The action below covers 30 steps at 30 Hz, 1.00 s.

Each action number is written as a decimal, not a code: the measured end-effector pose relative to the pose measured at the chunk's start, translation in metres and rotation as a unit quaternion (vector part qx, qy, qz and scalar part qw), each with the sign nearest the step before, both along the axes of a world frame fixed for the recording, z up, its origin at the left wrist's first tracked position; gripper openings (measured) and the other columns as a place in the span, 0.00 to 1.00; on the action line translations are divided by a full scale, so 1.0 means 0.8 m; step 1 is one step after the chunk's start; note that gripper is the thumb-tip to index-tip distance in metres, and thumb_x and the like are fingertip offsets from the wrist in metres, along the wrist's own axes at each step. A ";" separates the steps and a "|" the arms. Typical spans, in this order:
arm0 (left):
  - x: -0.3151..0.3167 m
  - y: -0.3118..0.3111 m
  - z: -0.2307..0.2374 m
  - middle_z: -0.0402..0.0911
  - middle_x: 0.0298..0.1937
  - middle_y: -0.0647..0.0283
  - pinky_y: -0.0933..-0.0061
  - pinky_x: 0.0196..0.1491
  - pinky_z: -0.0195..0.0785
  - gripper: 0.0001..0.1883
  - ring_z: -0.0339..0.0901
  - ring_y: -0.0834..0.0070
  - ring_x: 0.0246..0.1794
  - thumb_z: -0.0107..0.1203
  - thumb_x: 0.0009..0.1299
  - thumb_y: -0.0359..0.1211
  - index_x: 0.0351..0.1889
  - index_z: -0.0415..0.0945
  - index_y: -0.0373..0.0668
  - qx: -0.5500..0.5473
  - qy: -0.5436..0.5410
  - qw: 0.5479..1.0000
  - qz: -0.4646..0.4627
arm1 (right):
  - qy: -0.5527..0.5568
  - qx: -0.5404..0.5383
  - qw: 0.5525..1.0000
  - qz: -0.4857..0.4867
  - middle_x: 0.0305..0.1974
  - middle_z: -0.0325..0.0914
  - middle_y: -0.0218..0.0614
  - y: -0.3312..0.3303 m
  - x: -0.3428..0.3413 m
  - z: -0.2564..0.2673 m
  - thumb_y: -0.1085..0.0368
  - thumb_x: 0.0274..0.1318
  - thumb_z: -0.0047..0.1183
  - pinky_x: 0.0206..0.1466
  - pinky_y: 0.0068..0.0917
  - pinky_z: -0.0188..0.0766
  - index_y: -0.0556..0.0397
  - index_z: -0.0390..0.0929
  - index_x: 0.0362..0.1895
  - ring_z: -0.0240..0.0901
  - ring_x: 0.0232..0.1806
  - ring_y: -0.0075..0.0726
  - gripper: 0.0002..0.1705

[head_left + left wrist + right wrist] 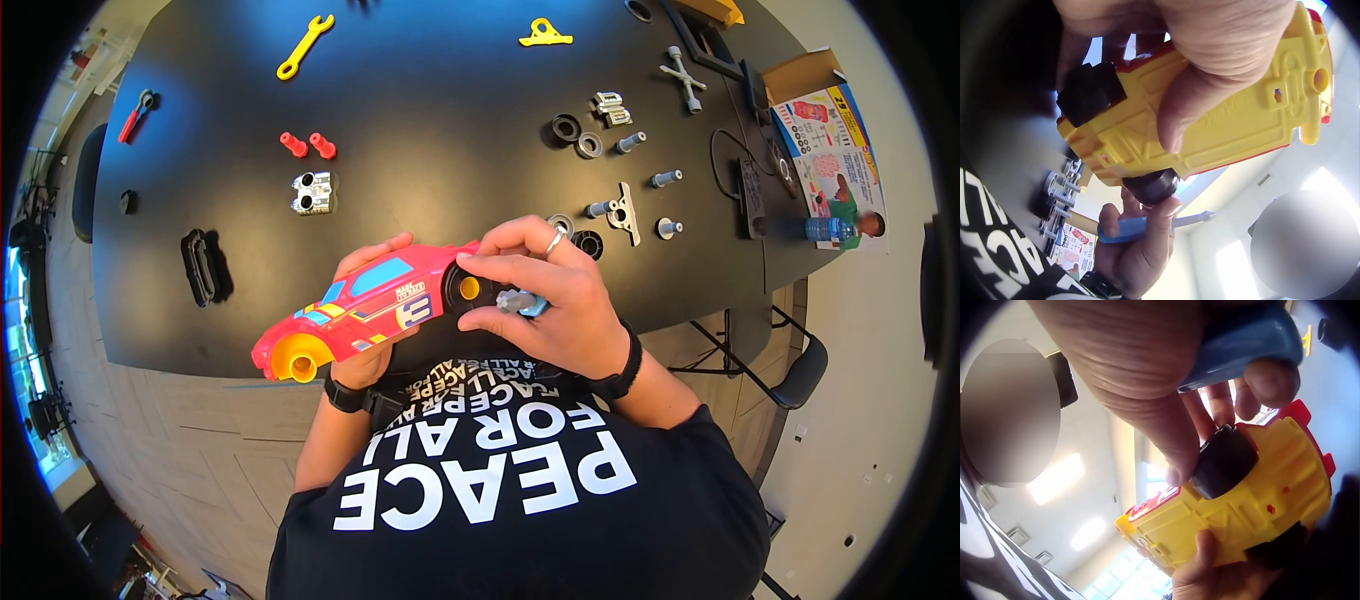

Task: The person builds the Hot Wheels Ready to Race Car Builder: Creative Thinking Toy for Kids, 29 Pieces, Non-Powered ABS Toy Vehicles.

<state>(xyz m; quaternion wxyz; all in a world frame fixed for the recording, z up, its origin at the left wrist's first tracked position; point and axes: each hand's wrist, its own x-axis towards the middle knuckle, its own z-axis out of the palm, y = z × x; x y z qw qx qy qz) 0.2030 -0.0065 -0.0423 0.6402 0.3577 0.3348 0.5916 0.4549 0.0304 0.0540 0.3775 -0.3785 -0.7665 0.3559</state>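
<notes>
toy car [375,291] in left hand [1229,50], black wheel [1225,464] in arch

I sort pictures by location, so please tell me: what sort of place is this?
Probably an office meeting room or a classroom; I cannot tell which. The large black table, the dark chairs around it and the bright ceiling lights suggest this.

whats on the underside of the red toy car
Under the red toy car is a moulded yellow base, with two dark wheels at one end. The left hand covers part of the base, so what lies there cannot be seen.
</notes>
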 end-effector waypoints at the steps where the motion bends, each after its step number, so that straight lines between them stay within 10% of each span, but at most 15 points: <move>1: 0.000 0.000 0.000 0.71 0.83 0.42 0.48 0.82 0.69 0.53 0.76 0.51 0.79 0.86 0.57 0.28 0.81 0.67 0.40 0.000 -0.002 1.000 -0.001 | 0.011 -0.006 1.000 0.005 0.54 0.82 0.41 0.001 0.001 -0.002 0.68 0.49 0.84 0.51 0.36 0.83 0.55 0.88 0.63 0.85 0.49 0.44 0.34; 30: 0.001 0.000 -0.006 0.72 0.83 0.42 0.46 0.82 0.70 0.52 0.77 0.48 0.79 0.85 0.59 0.29 0.81 0.67 0.39 0.014 -0.005 1.000 -0.010 | 0.024 -0.007 1.000 0.016 0.56 0.83 0.40 -0.003 0.004 0.005 0.72 0.50 0.80 0.56 0.39 0.83 0.52 0.85 0.58 0.84 0.55 0.48 0.29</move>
